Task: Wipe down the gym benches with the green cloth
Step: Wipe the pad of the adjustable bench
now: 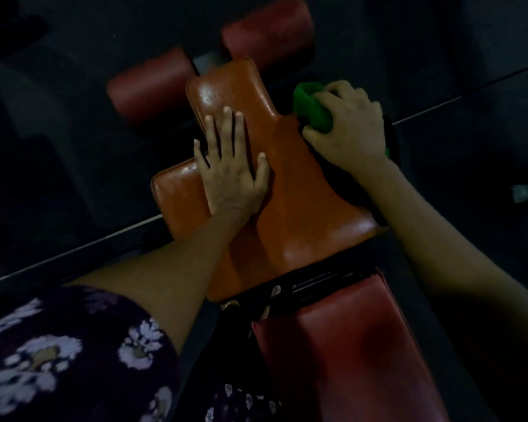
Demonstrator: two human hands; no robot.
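Two hands are at work over a dim orange-brown bench seat (290, 190), seen from the head camera. At far left, low in the frame, a dark floral sleeve (73, 360) covers the upper arm. Just right of it, beyond the seat, lie two red roller pads (150, 86), dark and blurred, on either side of the seat's narrow far end. The left hand (232, 166) lies flat on the left part of the seat, fingers straight and spread, palm pressing the shiny padding. Below the seat, past a black gap with metal fittings, a darker red back pad (363, 345) runs toward the bottom edge. Furthest right, the right hand (348, 129) curls its fingers round the green cloth (310, 106), bunched up and held against the seat's right edge.
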